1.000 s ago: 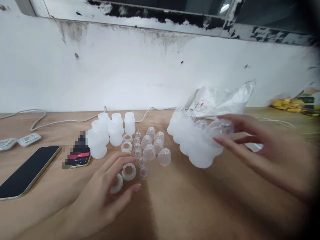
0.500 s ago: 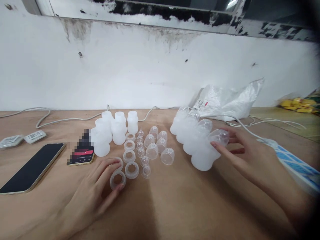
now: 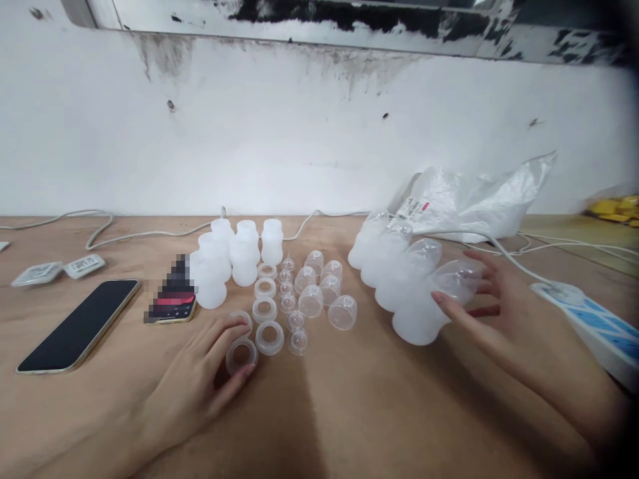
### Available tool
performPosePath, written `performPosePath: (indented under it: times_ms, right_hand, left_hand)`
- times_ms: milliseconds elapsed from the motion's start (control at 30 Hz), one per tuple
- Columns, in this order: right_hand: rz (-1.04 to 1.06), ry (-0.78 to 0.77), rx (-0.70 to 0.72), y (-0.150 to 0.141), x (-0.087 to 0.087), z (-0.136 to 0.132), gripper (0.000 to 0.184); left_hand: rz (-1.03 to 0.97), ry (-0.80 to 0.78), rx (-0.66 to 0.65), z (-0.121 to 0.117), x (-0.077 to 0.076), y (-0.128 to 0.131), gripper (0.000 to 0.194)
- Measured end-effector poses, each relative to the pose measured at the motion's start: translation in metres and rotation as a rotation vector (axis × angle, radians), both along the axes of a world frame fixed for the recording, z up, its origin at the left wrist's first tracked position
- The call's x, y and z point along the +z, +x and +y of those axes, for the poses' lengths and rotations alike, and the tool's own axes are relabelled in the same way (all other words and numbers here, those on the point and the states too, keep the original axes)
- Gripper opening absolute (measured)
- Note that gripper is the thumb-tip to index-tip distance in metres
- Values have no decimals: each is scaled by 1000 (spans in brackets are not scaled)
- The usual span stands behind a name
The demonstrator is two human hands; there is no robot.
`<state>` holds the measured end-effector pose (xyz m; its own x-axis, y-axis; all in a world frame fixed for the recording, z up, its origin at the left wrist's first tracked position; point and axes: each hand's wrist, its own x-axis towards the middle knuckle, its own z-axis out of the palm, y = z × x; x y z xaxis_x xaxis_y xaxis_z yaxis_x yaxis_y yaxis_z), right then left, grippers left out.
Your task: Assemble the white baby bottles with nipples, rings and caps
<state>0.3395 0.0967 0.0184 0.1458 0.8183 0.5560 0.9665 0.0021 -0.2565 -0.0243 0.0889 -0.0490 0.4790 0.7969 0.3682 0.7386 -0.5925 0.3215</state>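
My left hand rests low on the table, with fingers and thumb curled about a translucent screw ring; its fingertips also lie over a second ring just behind. On the right, my right hand grips the nearest capped baby bottle, thumb at its neck and fingers around the clear cap. That frosted bottle stands at the front of a row of capped bottles. Between my hands are more screw rings, clear nipples and loose domed caps.
Uncapped frosted bottles stand at centre left beside a lit phone. A dark phone and two small packets lie farther left. Behind the capped row is a plastic bag. A power strip and white cable occupy the right.
The whole view has shifted slightly, so things appear farther right. The cap in my right hand leans a little more to the right. My left hand stays at the rings.
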Motion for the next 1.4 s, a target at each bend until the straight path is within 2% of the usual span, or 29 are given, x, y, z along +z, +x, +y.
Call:
performPosePath:
  times_ms: [100,200,267,400,467,533,600,633,700,833,933,1067,1200,1400]
  right_hand:
    - [13,-48,-11,-2,0,-1,75]
    - [25,-16,12,-5,3,-4,80]
    - [-25,57,59,-9,5,-8,79]
    - [-225,349,142,-27,9,-19,67]
    - [-244,358,289,-42,7,-27,68]
    - [-236,151,560,-60,0,-34,70]
    - [-267,-66,860,-79,-11,-39,74]
    - [-310,-182,968,-88,-16,-40,76]
    - [-340,-341,1097,-103,-27,-42,74]
    - [-251,-460,1079,-113,-41,-43,63]
    - [-232,-487,1031,-106,-44,-42,59]
    - [-234,-529,1066,-98,-47,-40,55]
    - [-237,-547,1071,-97,-50,-39,53]
    - [-228,-527,1067,-99,-50,-39,53]
  left_hand:
    - [-5,-16,-2,-1,-1,-1,39]
    - [2,-19,-14,0,1,-1,39]
    - [9,-4,-21,-1,4,0,39]
    - [60,81,-72,-8,13,2,47]
    - [105,119,-130,-16,19,5,58]
    - [160,105,-230,-24,25,9,68]
    - [179,22,-343,-30,28,13,76]
    - [172,-27,-389,-31,29,14,77]
    - [144,-99,-433,-30,29,15,73]
    - [164,-145,-464,-26,25,13,66]
    - [186,-186,-461,-28,25,11,71]
    - [277,-251,-470,-31,28,9,76]
    - [355,-315,-495,-29,27,9,74]
    - [309,-288,-449,-33,20,11,77]
